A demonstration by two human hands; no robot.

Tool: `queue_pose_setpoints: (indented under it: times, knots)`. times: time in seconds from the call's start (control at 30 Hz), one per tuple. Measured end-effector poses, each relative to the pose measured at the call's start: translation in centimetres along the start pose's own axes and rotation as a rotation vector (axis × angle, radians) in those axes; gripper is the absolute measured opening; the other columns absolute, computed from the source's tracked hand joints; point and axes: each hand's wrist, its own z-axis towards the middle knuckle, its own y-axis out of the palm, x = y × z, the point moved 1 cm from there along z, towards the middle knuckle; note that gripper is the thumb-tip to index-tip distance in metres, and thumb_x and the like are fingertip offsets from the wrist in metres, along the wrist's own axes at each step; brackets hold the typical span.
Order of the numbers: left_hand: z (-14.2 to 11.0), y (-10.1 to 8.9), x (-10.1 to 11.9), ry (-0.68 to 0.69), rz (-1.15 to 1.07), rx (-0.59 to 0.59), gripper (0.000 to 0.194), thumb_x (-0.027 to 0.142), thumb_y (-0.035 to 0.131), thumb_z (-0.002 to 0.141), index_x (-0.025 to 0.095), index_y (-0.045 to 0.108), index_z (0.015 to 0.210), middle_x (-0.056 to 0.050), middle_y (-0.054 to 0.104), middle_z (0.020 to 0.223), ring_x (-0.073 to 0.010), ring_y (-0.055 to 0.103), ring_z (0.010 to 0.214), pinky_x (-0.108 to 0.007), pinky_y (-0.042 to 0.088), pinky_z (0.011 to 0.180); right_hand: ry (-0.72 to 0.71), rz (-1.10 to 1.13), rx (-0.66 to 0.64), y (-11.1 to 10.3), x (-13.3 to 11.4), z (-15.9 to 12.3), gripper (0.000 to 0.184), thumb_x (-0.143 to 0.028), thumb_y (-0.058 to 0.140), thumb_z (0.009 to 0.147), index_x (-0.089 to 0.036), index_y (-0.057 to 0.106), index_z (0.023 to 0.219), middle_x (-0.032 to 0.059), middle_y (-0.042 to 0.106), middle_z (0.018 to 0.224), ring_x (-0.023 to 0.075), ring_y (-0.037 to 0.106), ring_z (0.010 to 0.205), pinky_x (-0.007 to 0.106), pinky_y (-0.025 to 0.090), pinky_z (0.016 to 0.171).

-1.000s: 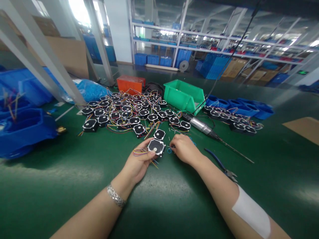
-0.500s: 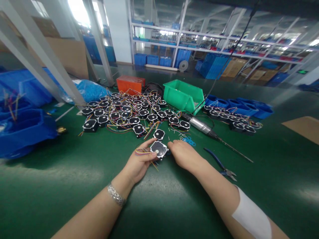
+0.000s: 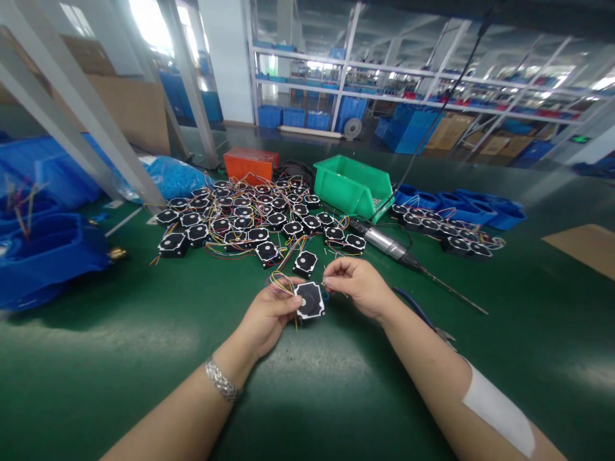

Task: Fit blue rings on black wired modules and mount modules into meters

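Observation:
My left hand [image 3: 273,315] is closed round the side of a square motor [image 3: 310,301] with a black round face and white corners, thumb on its face. Coloured wires [image 3: 278,279] run up from it over the fingers. Just right of its top corner, my right hand [image 3: 358,285] is pinched on a small pale screw, mostly hidden by the fingertips. A small blue ring [image 3: 326,296] shows at the motor's right edge. Another motor [image 3: 305,262] lies right behind the held one, with several loose screws [image 3: 331,251] near it.
Many wired motors [image 3: 245,211] cover the table's back. A green bin [image 3: 353,186], an orange box [image 3: 251,165] and a power screwdriver [image 3: 384,242] with a long bit lie beyond my hands. Blue-handled cutters [image 3: 416,306] lie beside my right forearm. Blue bins [image 3: 52,256] stand left.
My left hand has turned the motor and brought it slightly nearer. My right hand has turned so its pinched fingertips show beside the motor's top corner.

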Motion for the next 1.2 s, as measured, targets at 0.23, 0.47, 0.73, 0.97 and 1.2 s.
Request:
queue_pose_setpoints:
  times: [0.23,0.47,0.73,0.97,1.2]
  knots:
    - [-0.2,0.1,0.0,0.013,0.013,-0.015,0.028,0.012,0.070,0.052,0.014,0.059,0.078,0.000,0.061,0.066,-0.0092,0.053,0.057,-0.021,0.040,0.057,0.003,-0.107,-0.026,-0.2,0.2,-0.1,0.021,-0.024,0.062,0.057,-0.009,0.054,0.069,0.0002,0.054,0.061,0.0050,0.048,0.055,0.017,0.039,0.055]
    - [-0.1,0.2,0.0,0.020,0.005,-0.020,0.028,0.013,0.071,0.051,0.014,0.060,0.076,0.001,0.060,0.065,-0.0088,0.053,0.057,-0.020,0.039,0.057,-0.012,-0.354,-0.098,0.1,-0.2,-0.4,0.011,-0.014,0.056,0.061,-0.009,0.053,0.070,-0.0021,0.051,0.059,0.0030,0.045,0.053,0.014,0.036,0.052]
    - [-0.2,0.0,0.0,0.022,0.015,-0.006,0.028,0.012,0.070,0.052,0.015,0.059,0.078,0.001,0.059,0.065,-0.0087,0.052,0.057,-0.021,0.039,0.057,-0.079,-0.392,0.110,0.6,-0.1,-0.7,0.018,-0.015,0.055,0.065,-0.012,0.060,0.082,-0.0008,0.057,0.066,0.0052,0.051,0.059,0.016,0.041,0.057]
    - [-0.2,-0.1,0.0,0.020,0.025,-0.011,0.028,0.011,0.069,0.052,0.015,0.060,0.078,0.001,0.059,0.065,-0.0089,0.053,0.059,-0.021,0.040,0.059,-0.373,-0.655,0.274,1.2,-0.2,-1.4,0.010,-0.019,0.056,0.070,-0.018,0.063,0.078,-0.0004,0.062,0.074,0.0079,0.056,0.067,0.019,0.043,0.066]
    - [-0.3,0.0,0.0,0.020,0.035,-0.017,0.027,0.012,0.069,0.052,0.015,0.060,0.078,0.001,0.060,0.067,-0.0092,0.053,0.059,-0.022,0.039,0.060,-0.662,-0.966,0.294,1.6,0.3,-1.8,0.015,-0.019,0.048,0.078,-0.016,0.063,0.079,-0.0002,0.062,0.075,0.0076,0.057,0.070,0.017,0.043,0.065]
